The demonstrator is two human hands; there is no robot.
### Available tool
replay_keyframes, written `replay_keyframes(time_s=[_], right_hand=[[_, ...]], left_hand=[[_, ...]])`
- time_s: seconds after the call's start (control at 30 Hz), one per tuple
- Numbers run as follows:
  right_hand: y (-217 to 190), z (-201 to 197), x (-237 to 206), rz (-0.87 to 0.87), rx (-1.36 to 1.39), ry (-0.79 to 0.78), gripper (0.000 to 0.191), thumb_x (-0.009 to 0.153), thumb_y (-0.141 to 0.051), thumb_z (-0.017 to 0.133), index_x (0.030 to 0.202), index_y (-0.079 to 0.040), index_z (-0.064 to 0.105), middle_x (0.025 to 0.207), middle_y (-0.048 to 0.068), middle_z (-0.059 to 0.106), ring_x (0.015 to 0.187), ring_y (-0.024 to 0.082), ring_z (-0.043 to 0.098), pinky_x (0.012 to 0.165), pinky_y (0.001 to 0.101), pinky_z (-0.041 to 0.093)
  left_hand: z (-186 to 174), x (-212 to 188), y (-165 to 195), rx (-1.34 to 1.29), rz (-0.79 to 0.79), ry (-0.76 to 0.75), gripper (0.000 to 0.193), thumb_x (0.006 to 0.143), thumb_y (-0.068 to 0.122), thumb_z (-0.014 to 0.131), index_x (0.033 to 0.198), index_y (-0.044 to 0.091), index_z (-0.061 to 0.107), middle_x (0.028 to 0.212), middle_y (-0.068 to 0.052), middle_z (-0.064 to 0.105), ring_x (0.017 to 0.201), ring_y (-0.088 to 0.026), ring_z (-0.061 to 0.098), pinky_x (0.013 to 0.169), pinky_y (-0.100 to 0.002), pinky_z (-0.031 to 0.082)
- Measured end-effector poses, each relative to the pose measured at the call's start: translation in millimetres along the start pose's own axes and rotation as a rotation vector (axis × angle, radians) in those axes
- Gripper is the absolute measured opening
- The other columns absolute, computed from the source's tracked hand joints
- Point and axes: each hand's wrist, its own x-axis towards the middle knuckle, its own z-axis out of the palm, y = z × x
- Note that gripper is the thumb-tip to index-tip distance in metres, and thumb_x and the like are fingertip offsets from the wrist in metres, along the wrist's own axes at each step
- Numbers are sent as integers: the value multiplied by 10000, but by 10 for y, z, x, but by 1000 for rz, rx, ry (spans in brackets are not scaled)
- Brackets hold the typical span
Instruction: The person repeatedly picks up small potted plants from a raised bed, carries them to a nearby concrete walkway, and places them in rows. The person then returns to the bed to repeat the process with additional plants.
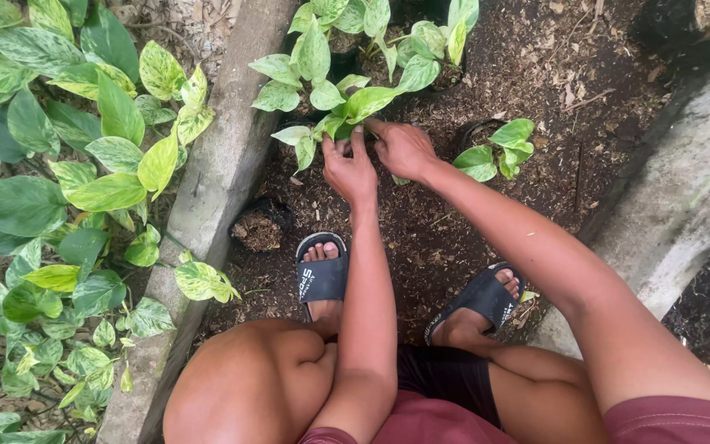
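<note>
Left hand: my left hand (349,168) is out in front of me, over the soil bed (536,74), fingers (358,141) narrow and pinched at the base of the plant (334,99).
Right hand: my right hand (403,148) sits just beside the left, touching the same plant from the other side; its fingers curl in under the leaves, and I cannot tell how far they are closed or whether they grip a stem.
Plant: green and yellow-speckled leaves, standing in the middle of the bed toward its far edge, its stem base hidden by my hands.
Small plant: a small plant (499,148) with a few green leaves stands in a dark pot near my right hand, toward the right edge of the bed.
Empty pot: a small dark pot (258,230) filled with soil sits by the left curb (215,181), apart from my hands.
Feet: I squat with both feet in black sandals (323,275) on the soil, near the bed's close edge.
Left of the curb: a dense patch of speckled leaves (59,189).
Right edge: a second concrete curb (684,189) runs along the bed.
</note>
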Motion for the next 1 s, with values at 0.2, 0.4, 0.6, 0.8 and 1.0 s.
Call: replay_keyframes(time_s=[0.2, 0.4, 0.6, 0.8, 1.0], right_hand=[[221, 133, -16, -97, -99, 116, 479, 871, -115, 556, 1344, -155, 621, 1093, 204, 719, 879, 429, 698, 751, 552, 556], [429, 287, 142, -79, -175, 8, 486, 892, -143, 528, 1362, -201, 634, 1022, 213, 710, 856, 426, 697, 753, 559, 552], [475, 278, 273, -8, -248, -152, 444, 937, -206, 494, 1355, -234, 642, 1022, 217, 728, 934, 421, 694, 828, 551, 545], [481, 299, 337, -3, -245, -201, 482, 923, -194, 474, 1380, -244, 620, 1061, 201, 728, 972, 410, 692, 866, 541, 538], [503, 280, 337, -35, -199, -167, 488, 915, -208, 493, 1390, -220, 604, 1057, 207, 720, 972, 420, 686, 872, 549, 528]], left_hand=[[24, -20, -26, 21, -15, 2, 497, 937, 249, 743, 1337, -11, 599, 936, -128, 803, 809, -224, 784, 730, -349, 577], [46, -19, -88, 36, -16, -13, 476, 943, 245, 729, 1325, -7, 596, 939, -123, 804, 817, -228, 791, 749, -351, 583], [55, -25, -125, 92, -39, -20, 461, 929, 231, 743, 1295, -16, 609, 892, -135, 798, 767, -254, 775, 725, -369, 569], [67, -1, -224, 77, -21, -34, 477, 946, 226, 708, 1345, -2, 580, 956, -111, 808, 813, -234, 799, 759, -360, 599], [91, -10, -315, 76, -7, -47, 466, 955, 220, 721, 1335, -9, 578, 991, -131, 803, 863, -238, 797, 782, -362, 605]])
